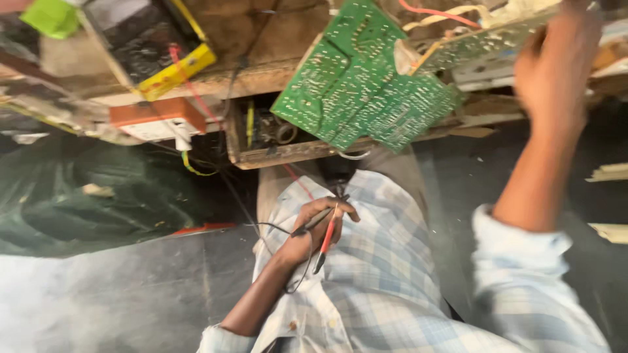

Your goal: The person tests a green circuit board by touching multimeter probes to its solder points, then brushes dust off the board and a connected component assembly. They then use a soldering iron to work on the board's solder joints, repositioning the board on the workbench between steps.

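my left hand (313, 230) grips both meter probes (325, 236) in clenched fingers while my blurred right hand (555, 65), grip unclear, reaches toward the green circuit board (361, 78) on the surface, so probing it likely follows.

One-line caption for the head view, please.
Left hand holds red and black test probes against a plaid shirt; blurred right hand reaches to a green circuit board on the workbench.

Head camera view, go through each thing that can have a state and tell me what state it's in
Green circuit board: solder side up, overhanging the wooden bench edge.
Red probe: held in the left hand, tip off the board.
Black probe: held in the same hand.
Right hand: raised at the bench, blurred.
Yellow meter: on the bench, leads attached.
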Tool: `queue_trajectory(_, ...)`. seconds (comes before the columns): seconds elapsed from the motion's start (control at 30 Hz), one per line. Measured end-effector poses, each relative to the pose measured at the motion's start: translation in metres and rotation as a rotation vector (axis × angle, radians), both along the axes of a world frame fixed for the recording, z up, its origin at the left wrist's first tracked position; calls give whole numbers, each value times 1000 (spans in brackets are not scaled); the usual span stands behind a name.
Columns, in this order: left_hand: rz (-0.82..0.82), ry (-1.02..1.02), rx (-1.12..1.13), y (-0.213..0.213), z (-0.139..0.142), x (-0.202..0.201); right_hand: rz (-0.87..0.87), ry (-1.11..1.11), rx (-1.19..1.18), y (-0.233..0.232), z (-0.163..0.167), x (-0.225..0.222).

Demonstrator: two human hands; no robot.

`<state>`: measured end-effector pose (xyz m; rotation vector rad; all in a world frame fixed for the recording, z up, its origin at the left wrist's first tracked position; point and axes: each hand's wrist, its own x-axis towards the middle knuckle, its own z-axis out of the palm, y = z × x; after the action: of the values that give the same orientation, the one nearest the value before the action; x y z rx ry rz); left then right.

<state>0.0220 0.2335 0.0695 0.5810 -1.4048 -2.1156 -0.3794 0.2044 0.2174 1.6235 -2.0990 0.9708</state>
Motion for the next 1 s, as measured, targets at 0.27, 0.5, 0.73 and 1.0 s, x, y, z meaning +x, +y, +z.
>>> queue_trajectory(0.27,322,-183,35,-15,-17,-4,-386,-63,538,-99,-61,-115)
queue_trajectory(0.5,394,-115,-29,-20,-24,-13,-277,-110,375,-71,-83,-111)
queue_trajectory(0.73,311,-84,-169,-19,0,-9,-183,-334,78,101,-97,-32)
queue_trajectory(1.0,403,-21,-270,-11,0,-16,-67,-399,-178,181,-84,92)
